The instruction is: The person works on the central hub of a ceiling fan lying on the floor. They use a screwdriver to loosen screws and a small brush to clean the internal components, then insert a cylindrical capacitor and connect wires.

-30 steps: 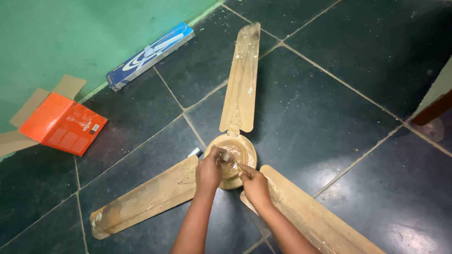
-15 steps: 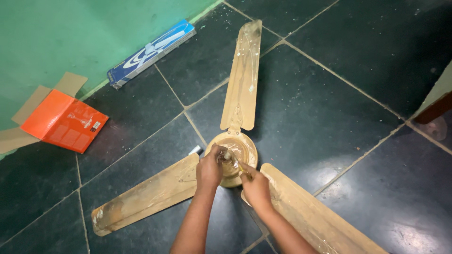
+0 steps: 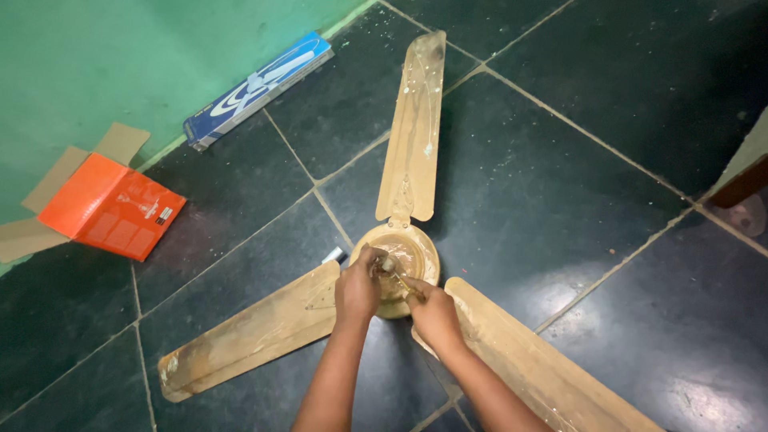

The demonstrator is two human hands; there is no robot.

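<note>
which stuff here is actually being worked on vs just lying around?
In hand:
ceiling fan, lying on the floor
fan hub, under both hands
left hand
right hand, holding a thin tool

Lying about:
orange carton
blue box by the green wall

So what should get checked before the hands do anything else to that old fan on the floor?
1. Fan lying flat on the tiled floor: ok.
2. Left hand on the round middle hub: ok.
3. Right hand holding a thin tool at the hub: ok.
4. Tool tip seated properly: cannot tell, fingers hide it.
5. All three blades attached: ok, though dusty and stained.
6. Floor around the blades free: ok, orange box and blue box lie apart by the wall.
</note>
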